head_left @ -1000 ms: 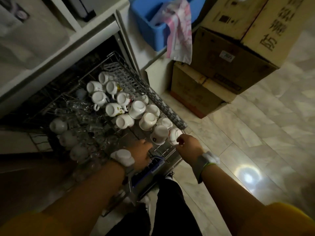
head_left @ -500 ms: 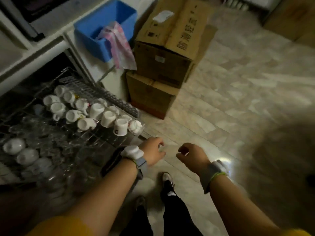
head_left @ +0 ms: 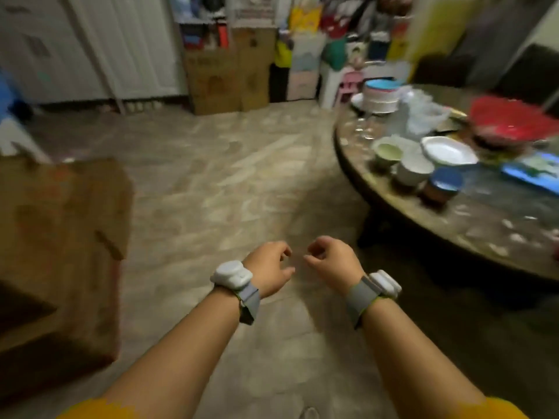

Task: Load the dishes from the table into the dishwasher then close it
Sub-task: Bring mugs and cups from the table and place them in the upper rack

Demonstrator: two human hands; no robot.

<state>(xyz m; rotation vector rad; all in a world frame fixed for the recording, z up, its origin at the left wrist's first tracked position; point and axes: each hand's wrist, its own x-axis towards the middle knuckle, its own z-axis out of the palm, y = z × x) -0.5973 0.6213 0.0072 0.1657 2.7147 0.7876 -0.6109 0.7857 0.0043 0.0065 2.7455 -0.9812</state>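
Note:
My left hand (head_left: 270,269) and my right hand (head_left: 332,263) hang side by side over the floor, fingers loosely curled, holding nothing. At the right stands a round table (head_left: 472,234) with dishes on it: a green bowl (head_left: 387,151), a white bowl (head_left: 413,168), a white plate (head_left: 447,150), a blue-lidded jar (head_left: 442,186) and a stack of plates with a blue top (head_left: 380,95). The table is well beyond my hands, to the right. The dishwasher is out of view.
A cardboard box (head_left: 60,252) stands close at the left. A red basin (head_left: 511,122) and clear plastic bags (head_left: 423,113) sit on the table's far side. More boxes (head_left: 227,80) and clutter line the back wall. Marble floor (head_left: 242,182) lies between.
My view has swung right, from the open dishwasher rack of cups to the floor and table. Both hands left the rack and now hang empty.

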